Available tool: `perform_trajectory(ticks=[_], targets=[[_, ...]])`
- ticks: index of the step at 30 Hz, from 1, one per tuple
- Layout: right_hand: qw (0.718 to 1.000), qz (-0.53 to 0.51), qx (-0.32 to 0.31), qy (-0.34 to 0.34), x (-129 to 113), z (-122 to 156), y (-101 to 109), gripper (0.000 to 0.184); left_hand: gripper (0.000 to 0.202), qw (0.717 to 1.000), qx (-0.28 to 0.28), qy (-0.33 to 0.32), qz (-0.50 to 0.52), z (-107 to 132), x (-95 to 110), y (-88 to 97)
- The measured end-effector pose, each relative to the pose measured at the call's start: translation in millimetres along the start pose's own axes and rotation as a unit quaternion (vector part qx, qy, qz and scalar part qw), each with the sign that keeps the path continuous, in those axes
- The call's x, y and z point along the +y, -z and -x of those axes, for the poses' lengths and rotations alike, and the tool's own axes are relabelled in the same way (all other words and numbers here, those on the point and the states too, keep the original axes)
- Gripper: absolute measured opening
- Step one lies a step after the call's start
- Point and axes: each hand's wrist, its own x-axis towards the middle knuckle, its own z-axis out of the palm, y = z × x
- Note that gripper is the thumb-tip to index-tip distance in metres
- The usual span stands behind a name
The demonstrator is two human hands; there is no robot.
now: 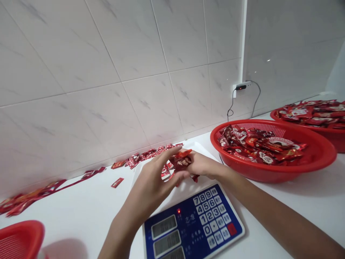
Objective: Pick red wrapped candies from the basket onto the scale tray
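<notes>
My left hand (152, 183) and my right hand (201, 164) meet above the white platform of a digital weighing scale (172, 187). Between my fingers is a small bunch of red wrapped candy packets (183, 162), pinched from both sides. Several more packets (165, 171) lie on the platform under my hands, partly hidden. The scale's blue keypad panel (194, 223) sits just below my left wrist, and its display readouts are too dim to read.
A red plastic basket (318, 144) full of packets stands right of the scale, with another red basket (272, 115) behind it. A red basket (18, 237) sits at the lower left. Loose packets (142, 157) line the tiled wall (107, 72). A cable runs from a wall socket (241, 86).
</notes>
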Motion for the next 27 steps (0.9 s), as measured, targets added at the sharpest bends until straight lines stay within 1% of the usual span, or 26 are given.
perform_trajectory(ticks=[1,2,4,5,6,9,13,15,18,22,25,27], targets=[[1.0,0.015,-0.007,-0.004,0.3,-0.1,0.3,0.031,0.051,1.0,-0.007,0.0,-0.018,-0.2,-2.0,-1.1],[0.999,0.031,-0.013,-0.006,0.7,-0.1,0.6,0.032,0.049,0.999,-0.017,0.002,-0.035,-0.6,-4.0,-1.9],[0.999,0.05,-0.015,0.0,1.9,-0.1,1.3,0.037,0.031,0.998,-0.029,0.015,-0.048,-2.1,-7.6,-2.5],[0.999,0.048,-0.011,0.009,2.4,0.1,1.8,0.041,0.026,0.999,-0.026,0.023,-0.04,-3.0,-9.0,-2.5],[0.999,0.041,-0.008,0.021,2.7,0.3,2.2,0.044,0.025,0.999,-0.015,0.029,-0.025,-4.0,-10.1,-2.4],[0.999,0.011,-0.014,0.042,1.5,1.5,3.8,0.044,0.029,0.998,0.026,0.064,0.003,-6.5,-12.7,-3.7],[0.999,-0.021,-0.032,0.01,-2.6,2.7,5.0,0.047,0.035,0.991,0.037,0.123,0.03,-8.6,-15.9,-7.3],[0.997,-0.048,-0.052,0.003,-3.2,2.7,4.7,0.043,0.036,0.989,0.04,0.134,0.044,-9.0,-17.3,-7.8],[0.992,-0.097,-0.078,0.017,-1.7,2.2,3.3,0.038,0.038,0.986,0.041,0.146,0.073,-9.6,-19.9,-6.8],[0.984,-0.151,-0.09,0.026,0.7,0.8,3.4,0.046,0.039,0.978,0.024,0.158,0.136,-10.0,-24.7,-7.1],[0.98,-0.174,-0.096,0.027,1.8,-0.3,6.0,0.045,0.037,0.967,0.027,0.164,0.192,-9.4,-25.5,-8.7],[0.979,-0.172,-0.109,0.025,1.9,-0.3,7.3,0.046,0.037,0.959,0.024,0.169,0.228,-8.8,-23.0,-10.0]])
